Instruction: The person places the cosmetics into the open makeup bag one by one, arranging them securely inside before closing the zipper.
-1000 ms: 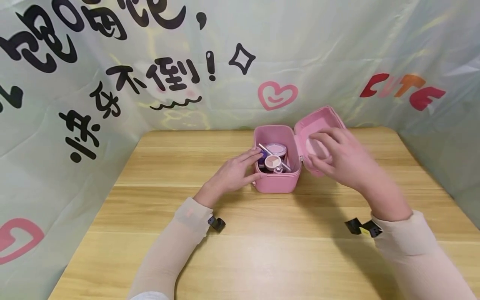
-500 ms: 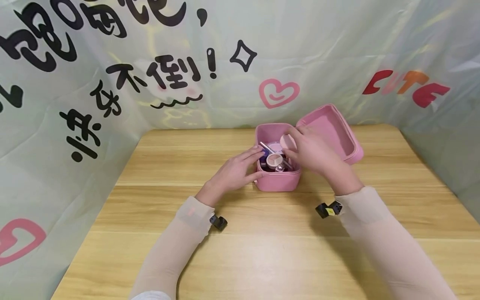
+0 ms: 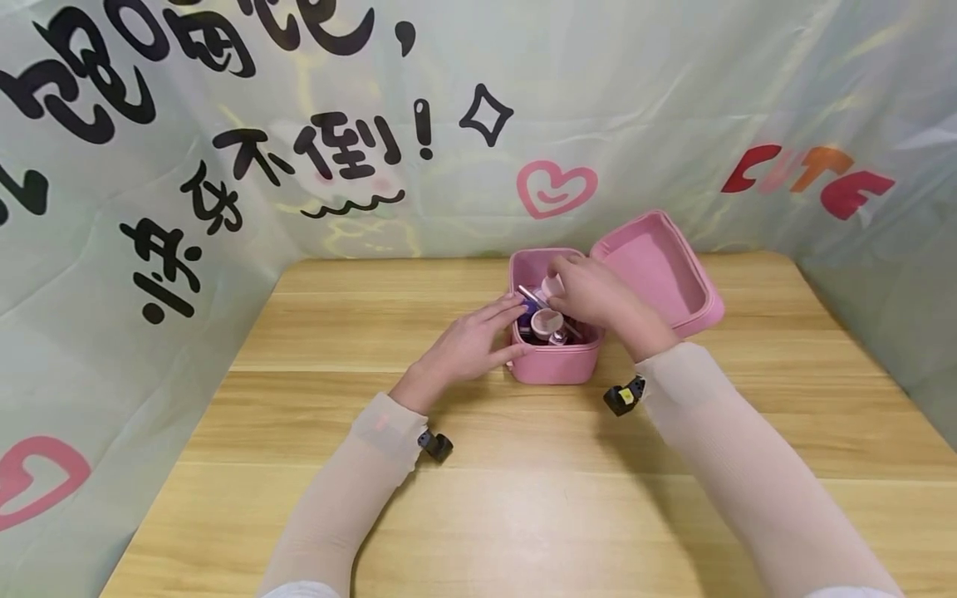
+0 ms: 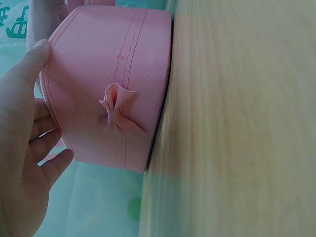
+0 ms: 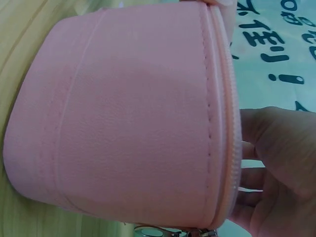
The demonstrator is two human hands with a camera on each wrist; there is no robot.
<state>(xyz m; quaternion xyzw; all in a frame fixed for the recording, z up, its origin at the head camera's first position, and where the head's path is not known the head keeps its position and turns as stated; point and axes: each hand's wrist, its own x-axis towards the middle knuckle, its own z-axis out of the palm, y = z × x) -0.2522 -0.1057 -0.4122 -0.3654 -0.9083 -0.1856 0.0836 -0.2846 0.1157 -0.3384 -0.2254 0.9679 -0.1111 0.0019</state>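
A pink cosmetic case stands on the table with several make-up items inside. My left hand rests on its left rim, fingers stretched over the edge and thumb at the front corner. In the left wrist view, a bow decorates the case's end below those fingers. My right hand reaches into the back of the case, pinching a pale round powder puff; its fingertips are partly hidden. In front of it lie a round compact, a slim silver tube and a dark blue item.
The case's lid lies folded back to the right, under and behind my right forearm. A metal clasp hangs at the case's side. A printed cloth backdrop rises behind the wooden table.
My right hand has moved left from the lid into the case, carrying the powder puff down among the items. The left hand has stayed at the rim.
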